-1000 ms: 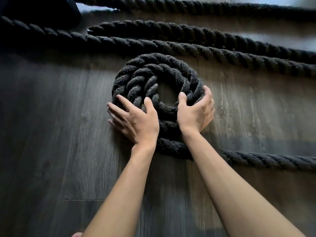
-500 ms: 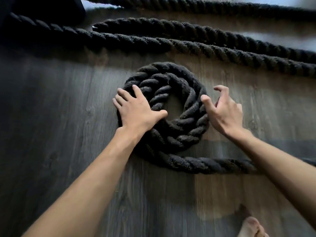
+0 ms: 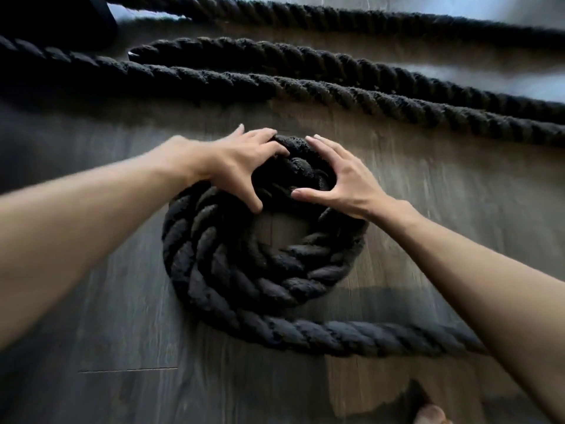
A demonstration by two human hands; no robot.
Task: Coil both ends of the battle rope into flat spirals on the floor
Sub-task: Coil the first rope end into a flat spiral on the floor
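Both hands are working on the far arc of the spiral, which is lying flat on the wooden floor near its middle, with bare boards showing through its open centre. The left hand is spread, fingers draped over the outer turn and thumb reaching into the centre; the right hand is likewise splayed, cupping the same arc from the opposite side. Neither is closing round the rope; the judgement is that they are pressing and squeezing the turns inward to tighten the coil and keep it flat.

Count: one spiral, of roughly three turns (the far arc is hidden under the hands). One tail is running off it toward the right edge of the floor. Three further rope runs are lying straight along the far side, one showing a free end, which is not yet coiled.
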